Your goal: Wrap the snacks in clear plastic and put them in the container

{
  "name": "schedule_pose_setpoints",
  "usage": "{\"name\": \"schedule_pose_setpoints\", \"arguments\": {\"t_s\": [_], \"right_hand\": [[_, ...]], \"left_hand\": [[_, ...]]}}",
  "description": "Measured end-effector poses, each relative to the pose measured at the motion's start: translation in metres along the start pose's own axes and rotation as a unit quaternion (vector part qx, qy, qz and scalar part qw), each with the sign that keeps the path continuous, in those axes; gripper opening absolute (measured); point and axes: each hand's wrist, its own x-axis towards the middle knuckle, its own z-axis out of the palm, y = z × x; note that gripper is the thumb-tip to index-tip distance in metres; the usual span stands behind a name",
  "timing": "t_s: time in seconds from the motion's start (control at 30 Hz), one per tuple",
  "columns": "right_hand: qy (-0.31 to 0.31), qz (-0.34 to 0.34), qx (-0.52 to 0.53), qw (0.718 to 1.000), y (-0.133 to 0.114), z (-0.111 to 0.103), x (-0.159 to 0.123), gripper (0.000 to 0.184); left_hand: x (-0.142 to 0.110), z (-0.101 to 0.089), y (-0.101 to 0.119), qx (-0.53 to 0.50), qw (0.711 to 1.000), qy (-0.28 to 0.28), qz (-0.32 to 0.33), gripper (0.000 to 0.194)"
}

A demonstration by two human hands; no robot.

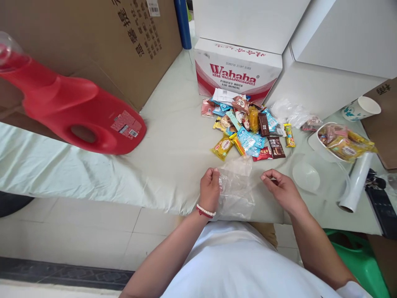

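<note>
My left hand (211, 189), with a white and red bracelet at its wrist, is closed on the left edge of a clear plastic bag (237, 190). The bag lies limp over the table's near edge. To the right of the bag, my right hand (281, 188) has its thumb and fingers drawn together; whether anything thin is between them is hidden. Just beyond both hands spreads a heap of wrapped snacks (248, 138), with yellow, blue, brown and red wrappers. A brown cocoa packet (277, 147) lies on its right side.
A red detergent jug (93, 111) stands at left before a cardboard box (93, 37). Behind the snacks is a Wahaba-printed carton (237, 72). At right are a white bowl (319, 136) of snacks, a clear lid (306, 177), a plastic film roll (356, 184) and a paper cup (361, 108).
</note>
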Motion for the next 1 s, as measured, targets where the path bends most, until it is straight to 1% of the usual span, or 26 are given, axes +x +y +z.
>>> {"name": "schedule_pose_setpoints", "arguments": {"t_s": [0.1, 0.13, 0.23, 0.27, 0.37, 0.5, 0.57, 0.63, 0.67, 0.7, 0.73, 0.77, 0.8, 0.83, 0.87, 0.9, 0.93, 0.97, 1.0], "right_hand": [[-0.046, 0.014, 0.075, 0.996, -0.006, 0.004, 0.008, 0.046], [-0.041, 0.018, 0.083, 0.996, -0.006, 0.007, 0.011, 0.046], [0.029, 0.030, 0.102, 0.994, -0.004, 0.016, 0.020, 0.046], [0.042, 0.037, 0.117, 0.992, -0.003, 0.019, 0.022, 0.047], [0.027, 0.054, 0.157, 0.986, -0.001, 0.028, 0.025, 0.050], [0.030, 0.026, 0.136, 0.990, -0.003, 0.037, 0.030, 0.052], [0.030, 0.021, 0.138, 0.990, -0.006, 0.038, 0.033, 0.051], [0.023, 0.022, 0.154, 0.988, -0.011, 0.035, 0.034, 0.050], [0.018, 0.023, 0.164, 0.986, -0.015, 0.033, 0.034, 0.049], [0.011, 0.023, 0.175, 0.984, -0.018, 0.030, 0.033, 0.049], [0.003, 0.022, 0.184, 0.983, -0.023, 0.029, 0.031, 0.048], [-0.006, 0.021, 0.193, 0.981, -0.028, 0.028, 0.030, 0.048], [-0.013, 0.021, 0.201, 0.979, -0.033, 0.027, 0.028, 0.048], [-0.020, 0.021, 0.208, 0.978, -0.038, 0.028, 0.027, 0.048], [-0.027, 0.023, 0.215, 0.976, -0.043, 0.029, 0.025, 0.049], [-0.034, 0.025, 0.222, 0.974, -0.047, 0.030, 0.024, 0.050], [-0.040, 0.027, 0.229, 0.972, -0.051, 0.032, 0.024, 0.051], [-0.045, 0.029, 0.236, 0.970, -0.054, 0.033, 0.024, 0.052], [-0.049, 0.030, 0.242, 0.969, -0.057, 0.034, 0.025, 0.052]], "left_hand": [[-0.001, -0.001, -0.001, 0.033, 0.999, 0.004, 0.019, 0.036], [-0.001, -0.001, -0.002, 0.037, 0.999, 0.005, 0.020, 0.035], [0.000, -0.002, -0.002, 0.028, 1.000, 0.006, 0.013, 0.034], [0.000, -0.002, -0.002, 0.026, 1.000, 0.007, 0.012, 0.034], [-0.001, -0.003, -0.002, 0.029, 0.999, 0.011, 0.019, 0.034], [-0.002, -0.004, -0.001, 0.047, 0.998, 0.000, 0.031, 0.035], [-0.003, -0.007, -0.002, 0.093, 0.994, -0.004, 0.049, 0.034], [-0.005, -0.011, -0.003, 0.165, 0.982, 0.011, 0.096, 0.025], [-0.007, -0.012, -0.003, 0.203, 0.969, 0.027, 0.136, 0.023], [-0.009, -0.013, -0.002, 0.241, 0.951, 0.045, 0.186, 0.030], [-0.012, -0.013, -0.001, 0.274, 0.929, 0.058, 0.243, 0.040], [-0.014, -0.011, 0.001, 0.302, 0.903, 0.059, 0.298, 0.049], [-0.016, -0.009, 0.004, 0.323, 0.880, 0.045, 0.345, 0.053], [-0.017, -0.005, 0.008, 0.335, 0.863, 0.020, 0.378, 0.054], [-0.018, 0.000, 0.011, 0.341, 0.853, -0.010, 0.395, 0.054], [-0.017, 0.005, 0.015, 0.342, 0.852, -0.037, 0.394, 0.055], [-0.015, 0.010, 0.018, 0.341, 0.857, -0.059, 0.381, 0.054], [-0.012, 0.015, 0.020, 0.336, 0.868, -0.075, 0.358, 0.050], [-0.009, 0.019, 0.021, 0.322, 0.883, -0.087, 0.331, 0.040]]}}
